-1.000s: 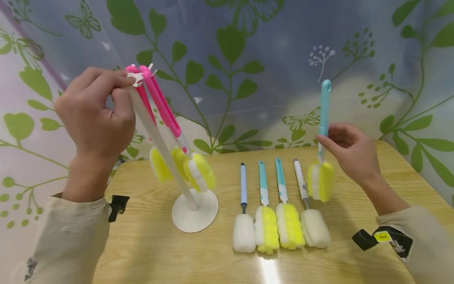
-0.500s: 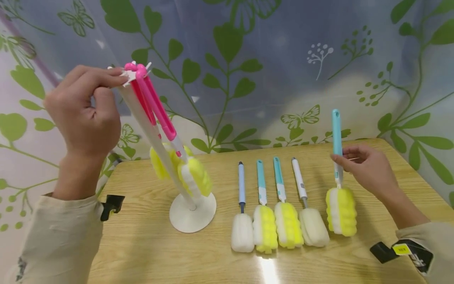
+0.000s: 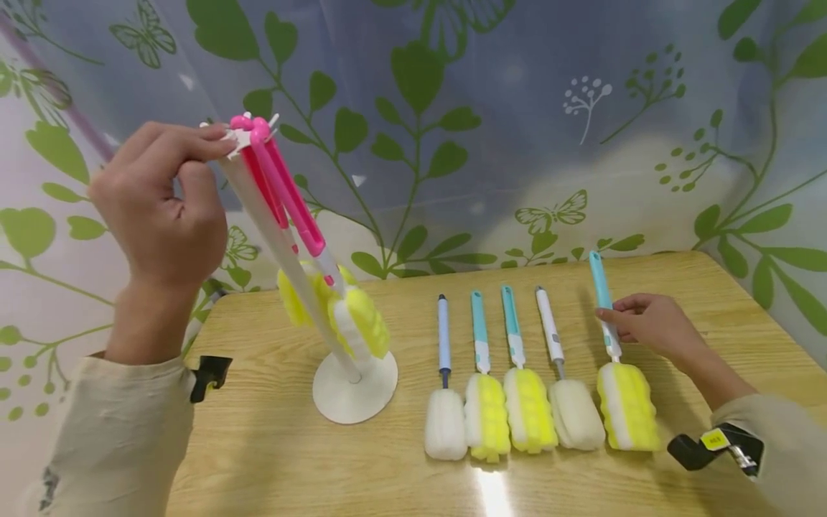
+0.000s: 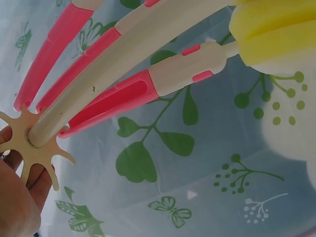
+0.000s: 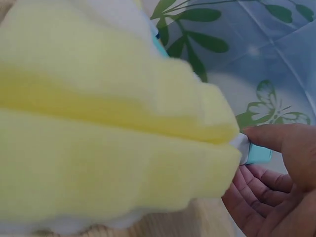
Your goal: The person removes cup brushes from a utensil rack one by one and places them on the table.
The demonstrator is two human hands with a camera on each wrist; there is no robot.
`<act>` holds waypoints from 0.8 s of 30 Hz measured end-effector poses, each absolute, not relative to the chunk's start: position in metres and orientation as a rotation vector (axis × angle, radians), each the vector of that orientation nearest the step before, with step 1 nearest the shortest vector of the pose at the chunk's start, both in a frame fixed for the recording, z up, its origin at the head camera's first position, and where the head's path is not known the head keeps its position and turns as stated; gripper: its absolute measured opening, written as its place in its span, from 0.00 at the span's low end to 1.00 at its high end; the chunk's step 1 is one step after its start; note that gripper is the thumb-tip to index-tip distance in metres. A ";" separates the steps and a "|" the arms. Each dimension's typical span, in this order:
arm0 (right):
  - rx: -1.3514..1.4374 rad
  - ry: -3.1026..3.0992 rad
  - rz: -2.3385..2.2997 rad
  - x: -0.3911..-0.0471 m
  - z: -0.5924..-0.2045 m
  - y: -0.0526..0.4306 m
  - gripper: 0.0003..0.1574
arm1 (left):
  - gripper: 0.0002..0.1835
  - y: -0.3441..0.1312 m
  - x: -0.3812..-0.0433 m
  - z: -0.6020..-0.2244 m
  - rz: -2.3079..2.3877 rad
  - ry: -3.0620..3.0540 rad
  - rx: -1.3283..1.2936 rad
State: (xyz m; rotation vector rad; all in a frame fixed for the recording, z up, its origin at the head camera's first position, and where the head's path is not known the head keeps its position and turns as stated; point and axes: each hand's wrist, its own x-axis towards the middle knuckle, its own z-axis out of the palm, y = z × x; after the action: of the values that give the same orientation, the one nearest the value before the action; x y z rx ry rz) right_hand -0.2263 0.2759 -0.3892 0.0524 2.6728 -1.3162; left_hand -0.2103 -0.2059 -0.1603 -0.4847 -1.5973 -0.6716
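Pinching a teal-handled brush [image 3: 611,341] low on its handle, between the thumb and fingers of the right hand [image 3: 662,327]. Pointing away from the person at the handle end, toward the person at the yellow-and-white sponge head; hard to tell whether resting on the surface [image 3: 271,467] or just above it. Looming large in the right wrist view, with yellow ridges hiding most of the handle.

Gripping, with the left hand [image 3: 161,208], the top of a white stand [image 3: 283,251] at its star-shaped plate [image 4: 37,154]. Bearing pink-handled brushes [image 3: 291,194] hung from that plate, with three handles visible in the left wrist view and yellow-and-white sponges lower down. Ending at the foot in a round white base [image 3: 329,395] on the surface.

Just left of the held brush, side by side on the surface: a white-handled brush [image 3: 554,348] with a cream sponge, two other teal-handled brushes [image 3: 515,348] with yellow-and-white sponges, and a light-blue-handled brush [image 3: 444,352] with a white sponge.

Farther back, behind the wood-grain surface: a blue-and-white backdrop [image 3: 481,165] printed with green leaves and butterflies.
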 end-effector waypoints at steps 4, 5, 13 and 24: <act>0.050 2.661 -1.233 -0.234 -0.400 0.275 0.44 | 0.22 -0.206 -0.211 -0.161 -0.678 -1.586 -0.490; 0.045 2.666 -1.208 -0.236 -0.403 0.275 0.43 | 0.22 -0.206 -0.211 -0.161 -0.679 -1.584 -0.492; 0.024 2.663 -1.156 -0.242 -0.417 0.270 0.42 | 0.22 -0.206 -0.212 -0.161 -0.687 -1.560 -0.502; -0.010 2.646 -1.126 -0.243 -0.419 0.267 0.41 | 0.22 -0.207 -0.214 -0.162 -0.701 -1.584 -0.511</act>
State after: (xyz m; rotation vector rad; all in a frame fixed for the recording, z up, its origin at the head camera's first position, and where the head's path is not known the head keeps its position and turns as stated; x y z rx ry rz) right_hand -0.2435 0.2673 -0.4194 -0.0096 2.6461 -1.1263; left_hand -0.2141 -0.2075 -0.1625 -0.5106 -1.5840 -0.7009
